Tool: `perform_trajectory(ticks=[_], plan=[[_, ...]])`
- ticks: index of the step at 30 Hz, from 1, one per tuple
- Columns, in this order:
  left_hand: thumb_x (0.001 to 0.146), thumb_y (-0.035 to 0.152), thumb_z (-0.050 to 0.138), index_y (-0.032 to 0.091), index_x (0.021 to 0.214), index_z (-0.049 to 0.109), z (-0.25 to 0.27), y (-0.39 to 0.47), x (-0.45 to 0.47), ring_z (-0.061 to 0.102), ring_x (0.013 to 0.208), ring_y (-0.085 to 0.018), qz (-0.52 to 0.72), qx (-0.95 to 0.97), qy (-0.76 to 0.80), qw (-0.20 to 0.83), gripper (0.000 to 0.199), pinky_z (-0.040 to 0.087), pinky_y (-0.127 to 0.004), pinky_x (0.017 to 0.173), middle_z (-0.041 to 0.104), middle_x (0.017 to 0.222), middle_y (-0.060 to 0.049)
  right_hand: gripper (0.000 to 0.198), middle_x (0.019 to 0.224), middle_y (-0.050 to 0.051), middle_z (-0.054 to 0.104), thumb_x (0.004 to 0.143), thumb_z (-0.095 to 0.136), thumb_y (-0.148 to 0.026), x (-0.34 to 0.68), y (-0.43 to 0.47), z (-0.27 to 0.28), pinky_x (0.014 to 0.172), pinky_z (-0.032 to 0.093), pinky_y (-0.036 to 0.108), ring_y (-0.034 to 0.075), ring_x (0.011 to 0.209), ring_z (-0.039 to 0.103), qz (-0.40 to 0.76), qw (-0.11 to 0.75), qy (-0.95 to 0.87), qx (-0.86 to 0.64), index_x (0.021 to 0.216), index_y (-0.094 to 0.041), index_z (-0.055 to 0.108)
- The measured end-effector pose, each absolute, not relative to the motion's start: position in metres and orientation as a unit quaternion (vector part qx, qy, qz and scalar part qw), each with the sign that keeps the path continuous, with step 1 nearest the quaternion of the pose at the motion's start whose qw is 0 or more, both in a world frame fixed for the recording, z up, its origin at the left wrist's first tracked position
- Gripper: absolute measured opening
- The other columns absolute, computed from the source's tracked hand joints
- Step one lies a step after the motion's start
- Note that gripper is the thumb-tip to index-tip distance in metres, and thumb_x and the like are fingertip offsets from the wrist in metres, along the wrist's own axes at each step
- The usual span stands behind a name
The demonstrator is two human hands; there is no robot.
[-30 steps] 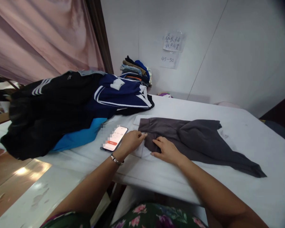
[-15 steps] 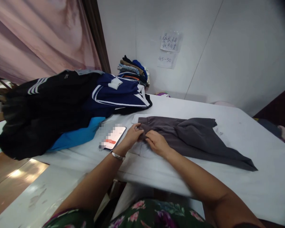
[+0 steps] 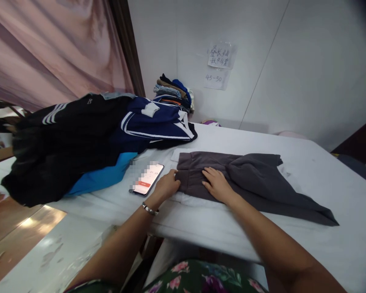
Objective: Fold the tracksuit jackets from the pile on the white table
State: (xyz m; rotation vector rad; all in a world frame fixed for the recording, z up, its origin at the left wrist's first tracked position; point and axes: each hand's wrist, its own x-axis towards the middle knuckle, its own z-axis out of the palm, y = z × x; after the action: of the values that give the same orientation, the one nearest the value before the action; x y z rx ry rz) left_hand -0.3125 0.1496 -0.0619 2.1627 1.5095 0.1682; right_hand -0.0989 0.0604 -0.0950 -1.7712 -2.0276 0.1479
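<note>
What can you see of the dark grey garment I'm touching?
The dark grey garment looks like soft fabric, with seamed banding at its left end. It lies partly folded and creased on the white-covered table, tapering to a point toward the lower right. The right hand rests spread on it; the left hand touches the banding's edge.

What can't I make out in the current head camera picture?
All in the head view:
Phone: pixelation hides part of its screen.
Grey garment: the right hand covers cloth under its palm.
Left hand: its own shape hides any pinch on the garment.
Bright blue cloth: black clothing covers much of it.
Purple item: the table's far edge hides its lower part.
</note>
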Motion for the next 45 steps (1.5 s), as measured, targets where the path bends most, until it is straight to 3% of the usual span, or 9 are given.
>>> perform_trajectory(ticks=[3, 10, 19, 25, 29, 34, 39, 45], plan=[[0.081, 0.023, 0.047, 0.020, 0.129, 0.048, -0.062, 0.151, -0.311, 0.067, 0.088, -0.025, 0.053, 0.806, 0.549, 0.213, 0.048, 0.042, -0.031, 0.068, 0.071, 0.099, -0.010, 0.040, 0.145, 0.016, 0.048, 0.094, 0.051, -0.030, -0.090, 0.064, -0.106, 0.110, 0.032, 0.053, 0.029, 0.137, 0.039, 0.081, 0.194, -0.725, -0.655, 0.131, -0.018, 0.058], [0.090, 0.049, 0.045, 0.016, 0.129, 0.048, -0.066, 0.159, -0.301, 0.066, 0.096, -0.027, 0.114, 0.792, 0.559, 0.217, 0.052, 0.044, -0.033, 0.076, 0.071, 0.101, -0.013, 0.032, 0.131, 0.011, 0.061, 0.095, 0.047, -0.022, -0.103, 0.102, -0.079, 0.107, 0.037, 0.041, 0.023, 0.125, 0.052, 0.029, 0.268, -0.739, -0.617, 0.120, -0.017, 0.066], [0.091, 0.036, 0.045, 0.019, 0.125, 0.051, -0.076, 0.155, -0.296, 0.064, 0.105, -0.027, 0.098, 0.800, 0.562, 0.184, 0.038, 0.045, -0.034, 0.082, 0.070, 0.110, -0.013, 0.028, 0.113, 0.011, 0.066, 0.089, 0.061, -0.035, -0.123, 0.155, -0.076, 0.084, 0.047, 0.032, 0.025, 0.106, 0.061, 0.095, 0.116, -0.742, -0.654, 0.112, -0.021, 0.070], [0.092, 0.036, 0.044, 0.021, 0.121, 0.051, -0.074, 0.154, -0.294, 0.065, 0.103, -0.027, 0.086, 0.797, 0.569, 0.181, 0.034, 0.045, -0.035, 0.081, 0.070, 0.108, -0.012, 0.019, 0.097, 0.005, 0.071, 0.090, 0.059, -0.027, -0.116, 0.158, -0.083, 0.076, 0.045, 0.027, 0.019, 0.089, 0.064, 0.157, 0.169, -0.698, -0.678, 0.103, -0.022, 0.072], [0.092, 0.036, 0.045, 0.021, 0.123, 0.049, -0.074, 0.151, -0.294, 0.065, 0.103, -0.027, 0.099, 0.797, 0.566, 0.185, 0.035, 0.044, -0.035, 0.081, 0.070, 0.108, -0.012, 0.028, 0.103, 0.006, 0.069, 0.086, 0.065, -0.034, -0.116, 0.161, -0.085, 0.076, 0.045, 0.027, 0.018, 0.090, 0.064, 0.153, 0.173, -0.703, -0.673, 0.110, -0.021, 0.069], [0.092, 0.034, 0.045, 0.021, 0.123, 0.048, -0.068, 0.150, -0.297, 0.065, 0.100, -0.026, 0.120, 0.794, 0.565, 0.190, 0.034, 0.043, -0.033, 0.078, 0.071, 0.104, -0.011, 0.013, 0.096, 0.006, 0.071, 0.087, 0.062, -0.023, -0.120, 0.163, -0.079, 0.077, 0.045, 0.027, 0.019, 0.090, 0.064, 0.127, 0.175, -0.704, -0.677, 0.093, -0.021, 0.073], [0.092, 0.033, 0.045, 0.020, 0.120, 0.048, -0.064, 0.157, -0.300, 0.066, 0.098, -0.026, 0.131, 0.784, 0.578, 0.186, 0.031, 0.043, -0.033, 0.077, 0.071, 0.104, -0.012, 0.016, 0.094, 0.004, 0.068, 0.092, 0.055, -0.022, -0.117, 0.153, -0.072, 0.079, 0.044, 0.027, 0.016, 0.088, 0.061, 0.081, 0.325, -0.723, -0.605, 0.095, -0.020, 0.070], [0.088, 0.038, 0.049, 0.019, 0.109, 0.058, -0.072, 0.171, -0.303, 0.066, 0.099, -0.027, 0.078, 0.789, 0.581, 0.184, 0.030, 0.044, -0.032, 0.076, 0.071, 0.104, -0.013, 0.013, 0.092, 0.004, 0.068, 0.089, 0.060, -0.022, -0.114, 0.137, -0.088, 0.077, 0.044, 0.026, 0.016, 0.085, 0.062, 0.132, 0.234, -0.765, -0.586, 0.096, -0.020, 0.071]])
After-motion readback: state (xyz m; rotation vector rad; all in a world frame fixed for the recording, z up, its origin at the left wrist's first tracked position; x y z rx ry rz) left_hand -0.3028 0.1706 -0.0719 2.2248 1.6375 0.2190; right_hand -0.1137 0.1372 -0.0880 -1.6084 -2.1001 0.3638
